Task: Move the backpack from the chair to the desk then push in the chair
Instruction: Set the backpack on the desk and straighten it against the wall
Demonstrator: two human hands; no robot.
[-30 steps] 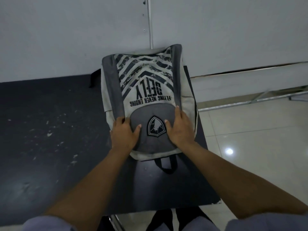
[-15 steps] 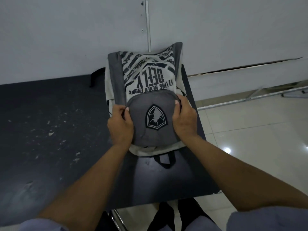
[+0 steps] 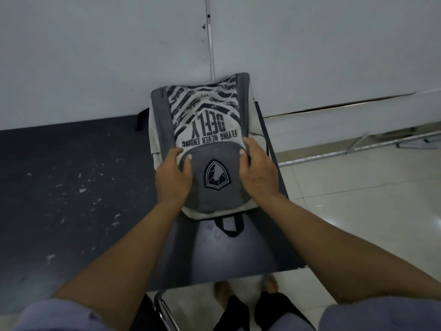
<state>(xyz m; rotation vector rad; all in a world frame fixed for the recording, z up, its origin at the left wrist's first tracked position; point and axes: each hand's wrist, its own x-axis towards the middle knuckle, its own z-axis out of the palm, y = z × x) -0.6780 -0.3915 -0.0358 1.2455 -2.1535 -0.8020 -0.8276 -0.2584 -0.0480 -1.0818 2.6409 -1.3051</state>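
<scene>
The left hand (image 3: 172,178) has its fingers curled over the left edge of the dark grey front pocket (image 3: 212,180) of a grey and off-white fabric backpack (image 3: 205,144), thumb pressed onto the pocket face at about 9 o'clock from the black shield-shaped badge (image 3: 217,174). The right hand (image 3: 259,172) mirrors it at 3 o'clock from the badge, its fingers wrapped around the pocket's right edge with the thumb lying on the fabric, so both hands clasp the bag from either side. The backpack lies on the dark, paint-flecked desk top (image 3: 71,187) at its right end, its printed front facing up; the bag's bottom end points toward 12 o'clock and rests against the pale grey wall (image 3: 95,56), and its small black carry loop (image 3: 231,225) lies flat on the desk toward 6 o'clock. The lettering "FLYING NEVER ENDING" and black chevron stripes read upside down from the wearer's side. A black strap (image 3: 141,118) pokes out at the bag's far-left corner, at about 10 o'clock. Both bare forearms run back to light bluish sleeves (image 3: 59,316) at the lower corners. At 6 o'clock, below the desk edge, a chrome tube of the chair (image 3: 164,311) shows against the glossy pale tiled floor (image 3: 358,211), beside the person's feet.
</scene>
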